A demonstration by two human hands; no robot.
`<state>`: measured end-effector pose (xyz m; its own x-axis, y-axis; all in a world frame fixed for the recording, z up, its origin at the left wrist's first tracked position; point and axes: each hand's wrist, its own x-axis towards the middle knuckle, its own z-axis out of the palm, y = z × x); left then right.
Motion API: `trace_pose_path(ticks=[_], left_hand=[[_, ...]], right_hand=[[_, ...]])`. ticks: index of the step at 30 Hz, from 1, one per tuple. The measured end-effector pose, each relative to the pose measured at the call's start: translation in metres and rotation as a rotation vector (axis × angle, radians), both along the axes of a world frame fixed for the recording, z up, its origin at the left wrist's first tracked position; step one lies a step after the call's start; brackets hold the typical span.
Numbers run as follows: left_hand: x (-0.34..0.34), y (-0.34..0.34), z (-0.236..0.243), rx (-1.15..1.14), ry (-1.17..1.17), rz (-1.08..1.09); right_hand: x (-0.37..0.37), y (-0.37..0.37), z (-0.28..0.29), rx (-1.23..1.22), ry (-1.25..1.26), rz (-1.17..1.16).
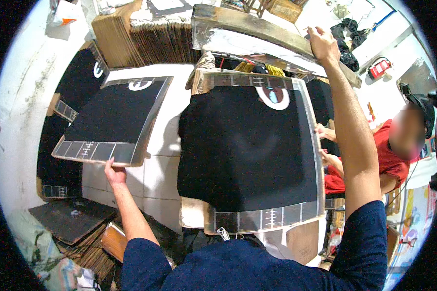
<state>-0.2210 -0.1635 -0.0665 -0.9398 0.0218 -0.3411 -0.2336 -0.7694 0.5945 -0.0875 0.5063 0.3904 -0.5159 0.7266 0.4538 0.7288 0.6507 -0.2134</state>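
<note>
My left hand (115, 174) grips the near edge of a flat board (97, 151) with grid markings, its thumb on top. Black fabric (116, 111) with a white curved print at its far end covers that board. My right arm reaches far forward, and my right hand (324, 44) is closed over the edge of a raised, tilted wooden frame (257, 31). In front of me, below the frame, lies another gridded board (247, 221) bearing black fabric (243, 150) with a white, brown and light-blue print near its far edge.
At the right, a person in a red shirt (381, 150) has both hands at the middle board's right edge. More fabric-covered boards (75, 72) line the left wall. Stacked brown sheets (160, 43) stand at the back, with dark panels (73, 218) low on the left. A fire extinguisher (378, 68) hangs at right.
</note>
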Motion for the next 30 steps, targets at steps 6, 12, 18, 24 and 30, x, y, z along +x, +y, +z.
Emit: trace_pose_path(ticks=[6, 12, 18, 24, 30], left_hand=[[0.125, 0.022, 0.132, -0.086, 0.076, 0.204], [0.340, 0.056, 0.193, -0.282, -0.143, 0.332], [0.444, 0.092, 0.104, -0.025, -0.124, 0.085], [0.507, 0.173, -0.008, -0.092, -0.437, -0.548], [0.488, 0.137, 0.028, -0.881, -0.032, -1.429]], right_hand=[[0.009, -0.018, -0.005, -0.022, 0.075, 0.058], [0.015, -0.020, -0.009, -0.034, 0.106, 0.187], [0.015, -0.025, -0.011, -0.034, 0.110, 0.241], [0.026, -0.033, -0.017, -0.073, 0.276, 0.238], [0.027, -0.036, -0.012, -0.068, 0.213, 0.208]])
